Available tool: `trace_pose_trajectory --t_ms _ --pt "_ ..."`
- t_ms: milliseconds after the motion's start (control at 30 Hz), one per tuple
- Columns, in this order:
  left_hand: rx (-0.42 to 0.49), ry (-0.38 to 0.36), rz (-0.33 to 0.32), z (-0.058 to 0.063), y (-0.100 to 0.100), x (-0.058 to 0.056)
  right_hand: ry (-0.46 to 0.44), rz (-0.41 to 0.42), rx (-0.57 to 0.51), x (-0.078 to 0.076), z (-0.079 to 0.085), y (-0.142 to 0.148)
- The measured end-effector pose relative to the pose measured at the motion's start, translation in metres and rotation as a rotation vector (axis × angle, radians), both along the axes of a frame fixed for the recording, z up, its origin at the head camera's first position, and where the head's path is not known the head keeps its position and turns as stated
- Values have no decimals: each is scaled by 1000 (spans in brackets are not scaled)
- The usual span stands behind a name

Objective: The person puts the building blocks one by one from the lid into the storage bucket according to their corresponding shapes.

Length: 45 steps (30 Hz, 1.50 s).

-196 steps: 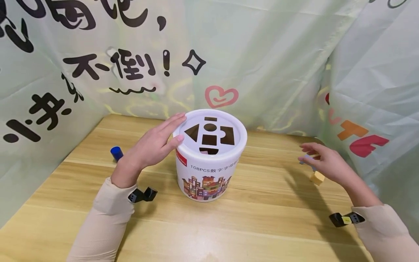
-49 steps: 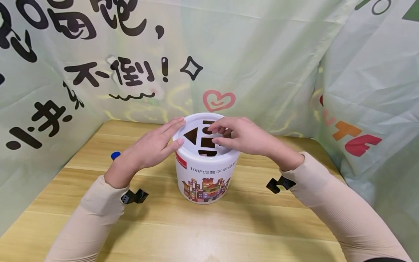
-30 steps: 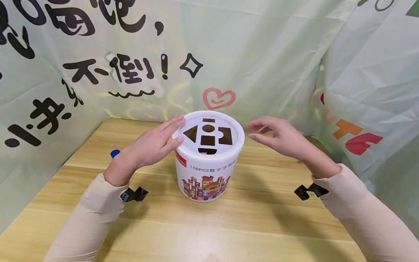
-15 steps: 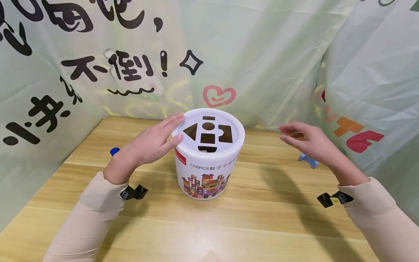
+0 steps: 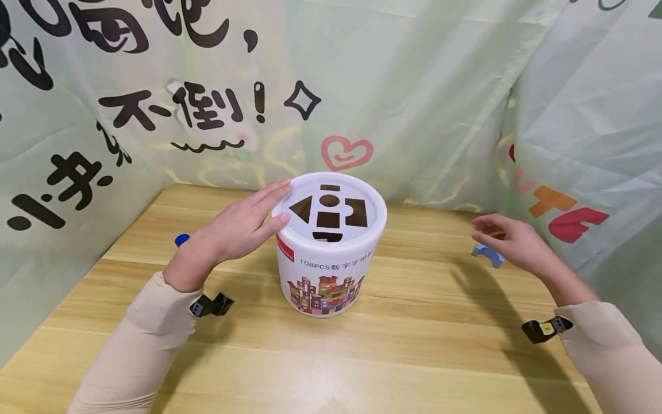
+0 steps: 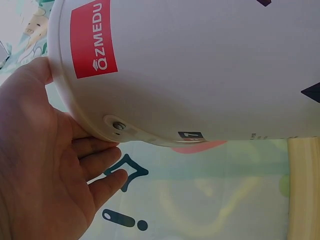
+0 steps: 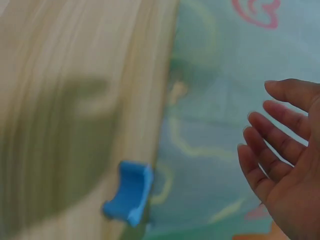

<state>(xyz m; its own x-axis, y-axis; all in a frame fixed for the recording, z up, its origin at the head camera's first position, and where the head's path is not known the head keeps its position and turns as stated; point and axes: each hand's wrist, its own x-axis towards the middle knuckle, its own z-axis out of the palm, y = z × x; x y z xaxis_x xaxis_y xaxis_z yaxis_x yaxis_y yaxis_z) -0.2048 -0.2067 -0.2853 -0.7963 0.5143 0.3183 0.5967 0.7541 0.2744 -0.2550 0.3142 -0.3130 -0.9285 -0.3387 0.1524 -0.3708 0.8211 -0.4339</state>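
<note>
A white toy-block bucket (image 5: 331, 266) stands upright on the table, its lid (image 5: 373, 215) cut with several shaped holes. My left hand (image 5: 219, 241) rests against the lid's left rim, fingers extended. In the left wrist view, the thumb and fingertips touch the rim beside the red label (image 6: 93, 37). At the table's right side, my right hand (image 5: 509, 238) hovers just over a blue arch block (image 5: 488, 255), holding nothing. The right wrist view shows that hand's relaxed fingers apart from the arch block. Something pale shows in the front hole, too small to identify.
A blue cylinder block (image 5: 181, 239) lies to the left, partly hidden behind the left wrist. Printed cloth (image 5: 424, 103) hangs around the back and sides of the wooden table (image 5: 414, 345).
My right hand has moved from above the lid back to the right, over the arch block. The yellow block seen earlier beside that block is gone from there. My left hand stays put.
</note>
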Motion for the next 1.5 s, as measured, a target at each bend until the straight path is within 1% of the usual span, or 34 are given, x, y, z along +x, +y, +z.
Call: trace_pose_trajectory --t_ms 200,367,500,767,967,1167,1500 --pt "-3 -7 1 0 0 0 -34 -29 35 -9 -22 28" --pt "-3 -7 4 0 0 1 -50 -38 37 -17 -37 44" --pt "-3 -1 3 0 0 1 -83 -31 35 -24 -46 54" --pt "1 -8 9 0 1 1 -142 -23 71 -36 -60 69" --pt "-5 -8 15 -1 0 2 -181 -37 72 -41 -67 72" --pt "-5 -10 15 -1 0 2 -186 -37 64 -40 -68 70" --pt "6 -13 10 -1 1 2 -174 -39 103 -41 -71 71"
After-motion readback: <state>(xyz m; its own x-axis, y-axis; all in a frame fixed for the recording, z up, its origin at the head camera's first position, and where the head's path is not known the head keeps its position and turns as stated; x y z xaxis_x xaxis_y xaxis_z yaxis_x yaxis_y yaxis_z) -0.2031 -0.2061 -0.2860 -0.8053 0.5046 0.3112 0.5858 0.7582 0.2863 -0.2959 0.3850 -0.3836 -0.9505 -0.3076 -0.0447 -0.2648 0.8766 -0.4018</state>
